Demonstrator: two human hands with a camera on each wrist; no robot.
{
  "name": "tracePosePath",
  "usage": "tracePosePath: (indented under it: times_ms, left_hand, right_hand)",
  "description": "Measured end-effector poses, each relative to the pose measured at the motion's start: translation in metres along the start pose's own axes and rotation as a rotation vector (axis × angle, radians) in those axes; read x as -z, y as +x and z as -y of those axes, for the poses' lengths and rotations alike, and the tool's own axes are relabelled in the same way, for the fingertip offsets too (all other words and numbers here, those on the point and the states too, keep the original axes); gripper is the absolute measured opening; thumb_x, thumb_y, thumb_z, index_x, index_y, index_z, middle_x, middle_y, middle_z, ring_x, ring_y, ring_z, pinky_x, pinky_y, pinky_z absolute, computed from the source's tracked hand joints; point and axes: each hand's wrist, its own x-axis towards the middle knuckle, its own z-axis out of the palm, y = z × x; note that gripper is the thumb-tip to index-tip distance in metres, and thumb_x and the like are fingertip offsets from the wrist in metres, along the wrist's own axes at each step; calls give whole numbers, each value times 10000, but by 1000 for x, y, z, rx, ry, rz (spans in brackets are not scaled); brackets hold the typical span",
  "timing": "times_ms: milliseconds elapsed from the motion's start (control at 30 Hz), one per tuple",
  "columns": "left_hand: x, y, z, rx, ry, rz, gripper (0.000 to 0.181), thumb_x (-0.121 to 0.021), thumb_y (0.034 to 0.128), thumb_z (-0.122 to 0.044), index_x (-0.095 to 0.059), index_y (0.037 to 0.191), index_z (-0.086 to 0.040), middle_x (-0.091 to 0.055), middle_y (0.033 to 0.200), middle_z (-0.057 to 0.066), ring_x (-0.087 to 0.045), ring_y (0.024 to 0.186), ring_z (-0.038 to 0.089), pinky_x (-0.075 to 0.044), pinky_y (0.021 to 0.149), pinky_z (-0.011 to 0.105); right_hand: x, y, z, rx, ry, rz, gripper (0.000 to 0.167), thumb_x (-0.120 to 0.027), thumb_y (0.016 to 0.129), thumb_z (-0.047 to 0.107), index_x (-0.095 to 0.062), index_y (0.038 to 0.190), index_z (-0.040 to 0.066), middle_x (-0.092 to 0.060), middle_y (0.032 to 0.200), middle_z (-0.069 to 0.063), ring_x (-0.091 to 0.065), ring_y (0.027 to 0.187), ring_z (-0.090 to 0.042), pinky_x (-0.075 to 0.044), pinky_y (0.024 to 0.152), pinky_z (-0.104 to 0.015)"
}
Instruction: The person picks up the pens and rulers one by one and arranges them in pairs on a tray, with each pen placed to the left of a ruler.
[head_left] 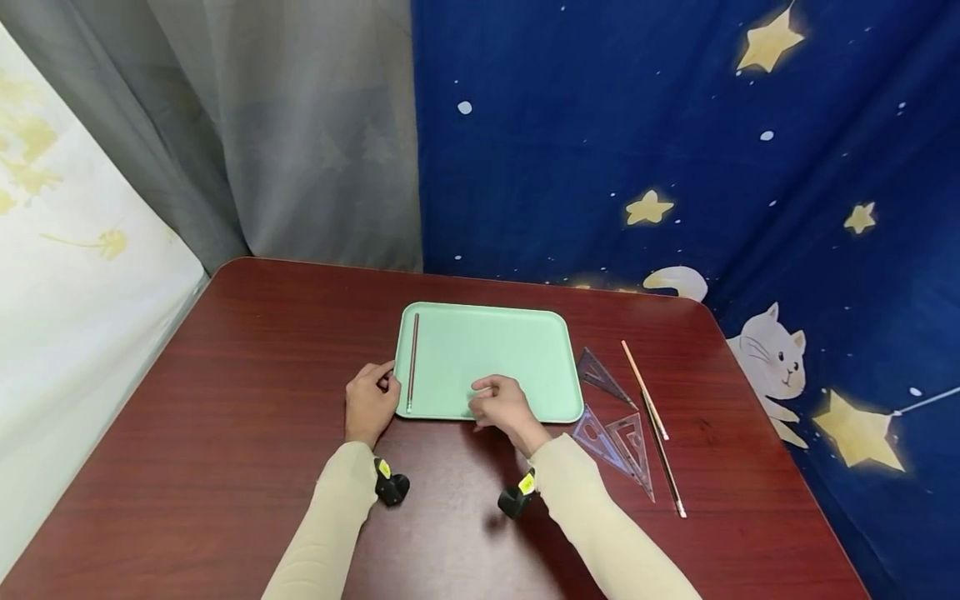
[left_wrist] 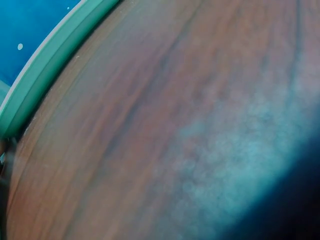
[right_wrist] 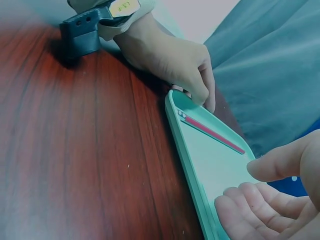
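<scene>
head view: left hand at the left rim of the pale green tray, thumb and fingers bent round the edge, holding it. right hand above the near edge of the tray, right of the middle, fingers loosely curved, thumb well apart from fingertips in the right wrist view. red pencil inside the tray, along the left side, almost parallel to the left rim, eraser end toward the near edge, near left hand. tray flat on the reddish-brown table.

just right of the tray: dark set square farthest back, beside the right rim; blue-tinted set square by the near right corner; pinkish clear set square against the blue-tinted one. all 3 flat on the table. further right, light-coloured pencil and black pencil, partly alongside each other, black one reaching nearer, pale ends toward the near side.

left wrist view: mostly blurred table, tray rim at upper left. cream sleeves on both arms, 2 black wrist cameras with yellow labels. behind the table, gray curtain and blue curtain with yellow stars.
</scene>
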Motion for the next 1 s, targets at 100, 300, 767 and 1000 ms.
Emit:
tracePosePath:
  times_ms: [100,300,767,1000]
  left_hand:
    - [0,0,0,0,-1,7,290,-562,863,-60,-708,1111,-22,-628,831,83,-543,687,166,-448,640,309]
    - [0,-1,1,-19,-3,-1,286,-566,860,-58,-710,1105,-20,-630,825,81,-545,683,158,-446,626,296]
    - [1,-1,1,8,8,16,293,-553,875,-75,-704,1122,-34,-621,834,77,-522,674,163,-426,630,306]
    - [2,-1,2,14,8,14,293,-553,874,-78,-707,1120,-39,-632,846,73,-523,673,151,-426,625,280]
  right_hand:
    - [6,-7,-3,4,4,3,351,-581,817,-7,-588,1164,-57,-582,863,-70,-606,717,-179,-560,688,-348]
    - [17,-21,-7,20,-18,7,325,-596,835,-8,-597,1153,-75,-608,818,-64,-648,765,-248,-562,698,-369]
    - [50,-51,-29,6,-43,-35,339,-585,771,-60,-585,1103,-126,-633,786,-66,-629,706,-160,-553,630,-340]
    - [71,-60,-43,0,-34,-72,333,-580,776,-72,-570,1099,-151,-615,780,-94,-621,698,-155,-562,653,-370]
